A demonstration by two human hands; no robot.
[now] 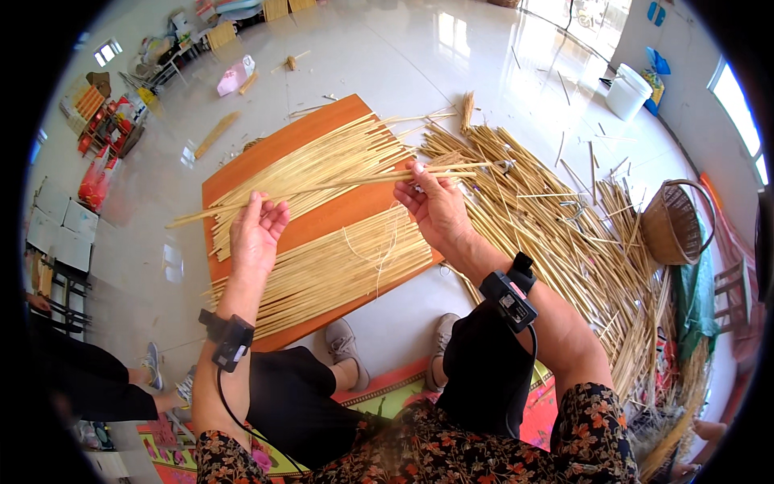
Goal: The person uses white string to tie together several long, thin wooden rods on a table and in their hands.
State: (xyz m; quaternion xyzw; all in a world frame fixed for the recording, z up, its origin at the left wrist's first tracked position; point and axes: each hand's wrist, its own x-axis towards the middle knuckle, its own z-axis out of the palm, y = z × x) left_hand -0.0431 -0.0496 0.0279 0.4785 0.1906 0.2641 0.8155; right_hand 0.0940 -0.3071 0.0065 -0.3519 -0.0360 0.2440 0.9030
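Pinching a few thin stalks (363, 180) over the table (343, 211) with the left hand (256, 234) and right hand (435, 208). Facing two flat rows of straw (339, 254) on the table, with a loose pile (556, 234) to the right of the table.

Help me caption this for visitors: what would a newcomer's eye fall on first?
Probably the thin straw-coloured stalks near the centre, pinched by the left hand and right hand. Below them, two batches of similar stalks lie across an orange-brown table. To the right, a big loose pile spreads over the floor, with a wicker basket at its right edge.
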